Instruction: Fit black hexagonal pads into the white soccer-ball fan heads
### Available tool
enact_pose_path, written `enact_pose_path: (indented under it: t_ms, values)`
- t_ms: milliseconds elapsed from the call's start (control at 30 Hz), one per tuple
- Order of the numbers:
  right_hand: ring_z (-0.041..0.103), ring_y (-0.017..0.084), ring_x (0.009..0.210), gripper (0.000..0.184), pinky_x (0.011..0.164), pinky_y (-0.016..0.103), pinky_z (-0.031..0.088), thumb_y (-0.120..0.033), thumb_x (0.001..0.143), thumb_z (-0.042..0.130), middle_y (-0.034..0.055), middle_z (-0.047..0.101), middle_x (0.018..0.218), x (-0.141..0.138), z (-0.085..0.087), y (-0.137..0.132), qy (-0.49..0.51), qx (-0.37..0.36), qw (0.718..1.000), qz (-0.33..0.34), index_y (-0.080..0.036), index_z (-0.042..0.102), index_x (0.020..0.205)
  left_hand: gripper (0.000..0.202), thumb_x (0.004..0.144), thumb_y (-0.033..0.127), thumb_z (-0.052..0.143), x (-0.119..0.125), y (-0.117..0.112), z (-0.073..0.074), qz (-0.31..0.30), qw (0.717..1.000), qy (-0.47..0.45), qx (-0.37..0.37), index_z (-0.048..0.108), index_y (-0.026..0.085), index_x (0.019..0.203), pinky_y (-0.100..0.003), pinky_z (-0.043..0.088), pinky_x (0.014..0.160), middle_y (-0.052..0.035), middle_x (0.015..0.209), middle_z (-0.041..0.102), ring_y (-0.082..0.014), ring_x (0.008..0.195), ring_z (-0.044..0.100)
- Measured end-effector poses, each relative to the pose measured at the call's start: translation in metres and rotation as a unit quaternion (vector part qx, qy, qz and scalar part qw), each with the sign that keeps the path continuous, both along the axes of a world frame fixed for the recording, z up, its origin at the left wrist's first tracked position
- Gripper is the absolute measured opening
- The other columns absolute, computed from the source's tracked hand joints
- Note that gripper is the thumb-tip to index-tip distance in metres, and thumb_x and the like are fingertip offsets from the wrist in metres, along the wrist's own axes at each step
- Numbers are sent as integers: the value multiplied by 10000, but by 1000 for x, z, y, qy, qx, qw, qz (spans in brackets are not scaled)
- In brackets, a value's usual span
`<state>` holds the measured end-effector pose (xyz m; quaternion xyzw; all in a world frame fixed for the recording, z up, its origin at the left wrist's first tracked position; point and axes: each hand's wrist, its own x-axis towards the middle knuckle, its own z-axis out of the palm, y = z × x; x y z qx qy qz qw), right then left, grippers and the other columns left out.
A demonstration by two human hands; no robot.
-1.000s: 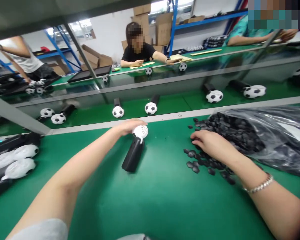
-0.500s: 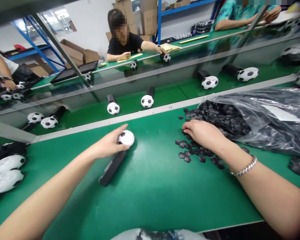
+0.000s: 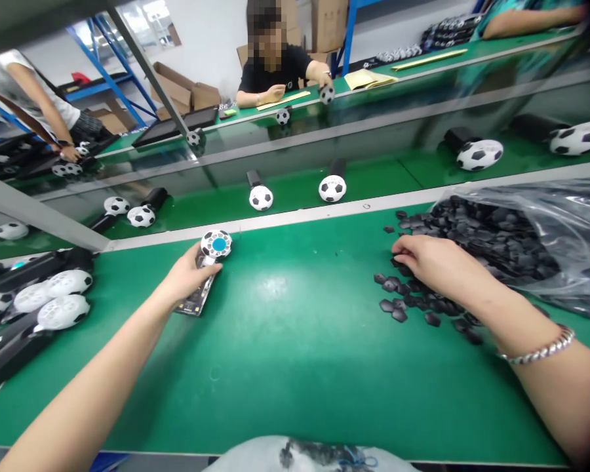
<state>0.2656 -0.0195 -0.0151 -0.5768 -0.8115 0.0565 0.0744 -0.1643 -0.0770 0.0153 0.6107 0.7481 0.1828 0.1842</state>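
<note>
My left hand [image 3: 189, 278] grips a small hand-held fan [image 3: 207, 269] by its dark handle. The fan's round white head, with black spots and a blue centre, faces up near the table's far edge. My right hand [image 3: 430, 259] rests with curled fingers on a spill of small black hexagonal pieces [image 3: 413, 305] on the green table [image 3: 295, 341]. Whether its fingers pinch a piece is hidden. A clear plastic bag [image 3: 545, 242] full of the same black pieces lies just right of that hand.
Several football-patterned fans [image 3: 49, 301] lie at the table's left edge. More fans [image 3: 332, 187] ride the green conveyor behind a metal rail. Across it, a seated person [image 3: 275, 65] handles a fan; other people work at far left and far right.
My left hand drew the fan left and turned it over, so its blue-centred face shows. The right hand stayed on the black pieces. The view shifted.
</note>
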Motion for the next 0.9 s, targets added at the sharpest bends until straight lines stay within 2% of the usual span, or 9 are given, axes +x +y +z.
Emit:
enact_pose_path:
  t_ms: [67,133,233,300,467,600,667,800,900]
  values:
    - [606,208,760,122,670,296,452,-156,829,500,36,640,869,-2,1,-1,8,18,999,26,-187,614,858,612,770,360,569,8,-3,1,-39,999,1,-20,342,189,1312,-424,397,997,-74,1220,484,-271,1115,476]
    - [602,217,802,154,700,306,452,-159,840,474,50,629,908,-6,2,-2,13,43,998,45,-181,623,871,622,782,249,540,31,-15,1,-102,992,80,-4,287,215,1349,-451,405,980,-76,1268,442,-289,1145,447]
    - [593,226,815,185,703,318,452,-182,851,447,62,616,929,-11,6,-5,22,71,996,49,-175,620,914,561,848,115,346,76,-42,-3,-179,955,229,65,228,250,1380,-516,438,883,-117,1305,390,-334,1147,434]
    - [587,223,793,173,692,319,452,-196,847,450,65,614,907,-13,8,-6,33,80,995,47,-162,603,921,565,859,86,288,95,-60,-8,-225,931,266,111,189,245,1392,-537,429,881,-152,1339,331,-344,1195,382]
    - [576,198,743,133,671,300,445,-224,839,453,49,613,844,-16,12,-8,77,73,991,79,-169,573,852,680,825,11,255,93,-83,-15,-332,902,252,116,-1,254,1406,-501,392,980,-140,1418,162,-279,1301,234]
    - [568,185,715,153,664,298,436,-247,854,429,40,613,810,-22,16,-12,131,61,985,99,-183,567,841,659,871,94,310,82,-78,-10,-335,907,249,60,-28,296,1398,-484,465,855,-117,1410,207,-313,1220,354]
    - [567,178,698,140,658,299,441,-274,842,461,30,617,789,-26,17,-16,197,38,975,93,-189,573,838,667,873,121,354,82,-70,-5,-338,918,208,32,-13,316,1395,-463,472,831,-91,1383,279,-303,1148,419]
    - [585,179,726,198,669,301,482,-349,772,595,38,621,812,-35,18,-21,402,-48,911,73,-177,568,866,719,837,125,456,96,-45,3,-330,939,91,20,34,264,1402,-412,439,908,-74,1309,390,-257,1080,460]
    - [577,170,704,194,638,294,486,-347,777,614,40,615,804,-38,17,-23,453,-68,886,76,-168,586,846,752,819,115,500,118,-22,4,-321,943,75,31,53,270,1403,-412,433,912,-70,1286,414,-261,1064,468]
